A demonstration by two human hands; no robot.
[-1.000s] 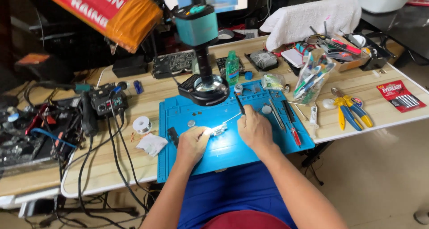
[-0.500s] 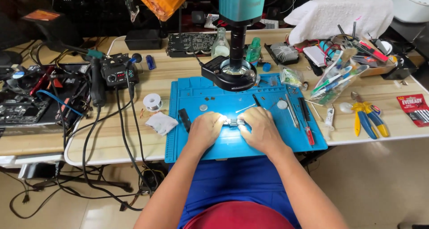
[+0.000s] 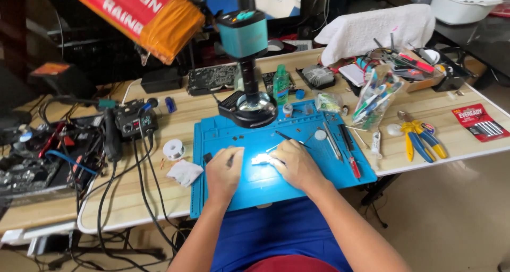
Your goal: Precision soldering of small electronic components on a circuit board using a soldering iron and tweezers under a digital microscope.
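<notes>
My left hand (image 3: 224, 171) rests on the blue work mat (image 3: 319, 179), fingers curled at the left end of a small shiny metal part (image 3: 262, 159) lying under bright light. On the part's other side my right hand (image 3: 297, 166) grips a thin dark pointed tool (image 3: 284, 136), whose free end sticks up and to the left past the fingers. The two hands sit a few centimetres apart, in front of the round base (image 3: 248, 110) of a teal-headed microscope (image 3: 245, 34). A small black piece (image 3: 207, 157) lies just left of my left hand.
Screwdrivers and tweezers (image 3: 340, 142) lie on the mat's right side, yellow-handled pliers (image 3: 419, 139) and a battery pack (image 3: 481, 122) further right. A solder spool (image 3: 173, 149), a white wipe (image 3: 184, 172), a soldering station (image 3: 135, 124) and cables are left. A green bottle (image 3: 280, 83) stands behind the mat.
The camera view has shifted and tilted. Both hands stay on the mat around the small part, now a little further apart than half a second ago.
</notes>
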